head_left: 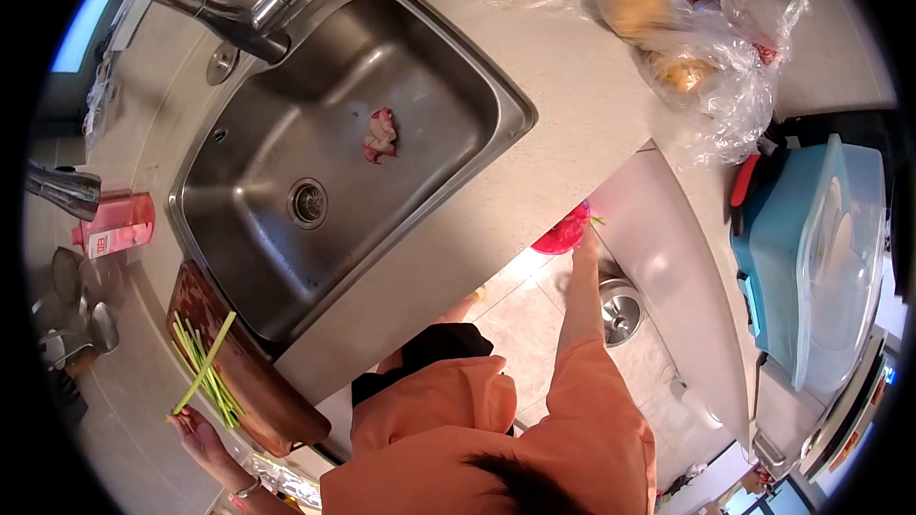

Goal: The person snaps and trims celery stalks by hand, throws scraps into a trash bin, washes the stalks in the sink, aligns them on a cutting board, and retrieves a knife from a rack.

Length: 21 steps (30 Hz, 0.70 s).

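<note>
At the lower left, my left hand (196,434) pinches the lower end of a long green stalk (212,362). More green stalks (202,377) lie beside it on a brown wooden cutting board (277,410). My right hand (588,243) reaches down past the counter edge, closed on a bright pink item (563,232), partly hidden by the counter. A bit of green shows beside that hand. A crumpled pink and white piece (380,135) lies in the steel sink (429,67).
A round metal container (622,313) stands below the right forearm. Clear plastic bags (735,76) with food lie at the upper right, above a blue lidded box (792,248). The faucet (205,10) reaches in from the upper left; a pink bottle (119,224) stands left of the sink.
</note>
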Each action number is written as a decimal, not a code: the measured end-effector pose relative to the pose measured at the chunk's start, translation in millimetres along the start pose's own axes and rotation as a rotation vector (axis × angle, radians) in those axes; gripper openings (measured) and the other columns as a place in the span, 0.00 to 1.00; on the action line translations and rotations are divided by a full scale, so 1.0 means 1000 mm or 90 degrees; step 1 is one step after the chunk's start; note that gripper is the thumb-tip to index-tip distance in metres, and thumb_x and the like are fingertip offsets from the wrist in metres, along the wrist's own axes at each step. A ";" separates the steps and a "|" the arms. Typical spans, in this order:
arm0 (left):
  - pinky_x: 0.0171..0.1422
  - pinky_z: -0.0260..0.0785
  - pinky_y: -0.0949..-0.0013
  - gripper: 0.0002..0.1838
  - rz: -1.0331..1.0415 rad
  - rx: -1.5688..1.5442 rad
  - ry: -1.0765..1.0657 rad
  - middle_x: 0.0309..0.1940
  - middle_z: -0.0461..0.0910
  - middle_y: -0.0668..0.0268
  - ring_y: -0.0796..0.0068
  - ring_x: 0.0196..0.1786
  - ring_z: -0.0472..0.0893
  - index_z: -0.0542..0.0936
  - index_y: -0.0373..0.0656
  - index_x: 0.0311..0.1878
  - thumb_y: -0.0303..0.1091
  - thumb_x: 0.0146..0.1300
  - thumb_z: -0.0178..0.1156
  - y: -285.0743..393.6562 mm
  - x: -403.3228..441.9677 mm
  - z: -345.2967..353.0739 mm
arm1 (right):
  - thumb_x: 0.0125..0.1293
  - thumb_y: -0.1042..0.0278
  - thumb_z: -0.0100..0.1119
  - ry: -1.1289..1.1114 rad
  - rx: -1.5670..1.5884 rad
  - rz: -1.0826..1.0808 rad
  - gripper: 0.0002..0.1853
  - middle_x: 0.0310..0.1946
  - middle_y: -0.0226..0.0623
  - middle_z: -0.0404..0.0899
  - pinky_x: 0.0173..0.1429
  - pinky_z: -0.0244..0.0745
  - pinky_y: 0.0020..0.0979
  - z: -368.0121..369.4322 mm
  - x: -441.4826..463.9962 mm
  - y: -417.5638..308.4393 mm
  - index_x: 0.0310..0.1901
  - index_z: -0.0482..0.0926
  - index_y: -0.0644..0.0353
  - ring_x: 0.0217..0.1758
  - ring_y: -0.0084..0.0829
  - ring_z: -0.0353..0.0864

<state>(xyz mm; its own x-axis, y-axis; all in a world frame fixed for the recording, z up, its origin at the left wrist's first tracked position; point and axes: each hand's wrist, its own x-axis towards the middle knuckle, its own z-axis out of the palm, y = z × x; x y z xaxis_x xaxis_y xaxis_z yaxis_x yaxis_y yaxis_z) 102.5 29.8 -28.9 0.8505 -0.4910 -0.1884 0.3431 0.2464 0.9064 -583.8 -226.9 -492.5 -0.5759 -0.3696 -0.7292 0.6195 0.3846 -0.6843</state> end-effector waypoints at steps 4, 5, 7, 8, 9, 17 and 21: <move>0.50 0.74 0.69 0.09 0.003 -0.020 -0.003 0.35 0.78 0.56 0.66 0.39 0.77 0.75 0.32 0.37 0.30 0.64 0.51 -0.001 -0.005 -0.007 | 0.53 0.68 0.59 0.017 -0.197 0.011 0.13 0.31 0.34 0.77 0.36 0.71 0.30 -0.010 0.020 -0.005 0.38 0.77 0.65 0.31 0.27 0.75; 0.50 0.74 0.69 0.09 0.006 -0.032 0.025 0.35 0.78 0.55 0.66 0.39 0.77 0.75 0.31 0.38 0.30 0.64 0.52 -0.002 -0.001 -0.016 | 0.53 0.66 0.60 -0.006 -0.229 0.017 0.14 0.34 0.35 0.77 0.41 0.71 0.32 -0.017 0.030 -0.003 0.41 0.77 0.62 0.36 0.29 0.75; 0.49 0.74 0.69 0.09 0.002 -0.058 0.061 0.36 0.78 0.55 0.66 0.40 0.77 0.75 0.31 0.38 0.29 0.63 0.52 -0.002 -0.002 -0.020 | 0.52 0.65 0.60 -0.043 -0.245 0.010 0.14 0.35 0.34 0.77 0.42 0.72 0.32 -0.017 0.020 -0.008 0.41 0.77 0.60 0.38 0.29 0.75; 0.49 0.75 0.69 0.09 -0.007 -0.074 0.067 0.36 0.78 0.55 0.66 0.40 0.77 0.74 0.31 0.38 0.29 0.63 0.52 -0.003 -0.003 -0.021 | 0.52 0.66 0.60 -0.058 -0.228 -0.004 0.13 0.32 0.33 0.77 0.39 0.73 0.30 -0.019 0.014 -0.013 0.39 0.78 0.60 0.35 0.28 0.75; 0.49 0.75 0.69 0.09 -0.017 -0.090 0.073 0.36 0.78 0.54 0.66 0.40 0.77 0.74 0.31 0.38 0.29 0.63 0.53 -0.004 -0.004 -0.017 | 0.52 0.66 0.60 -0.071 -0.211 -0.018 0.12 0.30 0.32 0.77 0.36 0.73 0.28 -0.021 0.007 -0.020 0.38 0.78 0.60 0.32 0.27 0.75; 0.51 0.73 0.75 0.07 0.004 -0.039 0.100 0.35 0.78 0.57 0.67 0.42 0.78 0.74 0.32 0.37 0.27 0.64 0.50 -0.008 -0.026 -0.011 | 0.52 0.66 0.59 0.060 -0.330 -0.003 0.07 0.25 0.30 0.76 0.33 0.73 0.29 -0.092 -0.066 -0.055 0.32 0.79 0.57 0.29 0.26 0.75; 0.45 0.71 0.79 0.06 0.069 0.010 0.182 0.34 0.76 0.62 0.71 0.40 0.77 0.72 0.37 0.35 0.29 0.64 0.50 -0.034 -0.041 -0.049 | 0.59 0.56 0.57 -0.199 -0.262 -0.030 0.13 0.33 0.27 0.76 0.33 0.69 0.26 -0.179 -0.047 -0.019 0.41 0.78 0.54 0.34 0.22 0.74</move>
<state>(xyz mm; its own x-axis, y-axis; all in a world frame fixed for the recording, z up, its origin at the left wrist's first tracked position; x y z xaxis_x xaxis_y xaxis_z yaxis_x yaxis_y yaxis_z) 75.2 82.0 -70.5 0.9604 -0.2068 -0.1866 0.2394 0.2704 0.9325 -663.8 -65.9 -446.3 -0.3723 -0.6059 -0.7031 0.2995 0.6386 -0.7089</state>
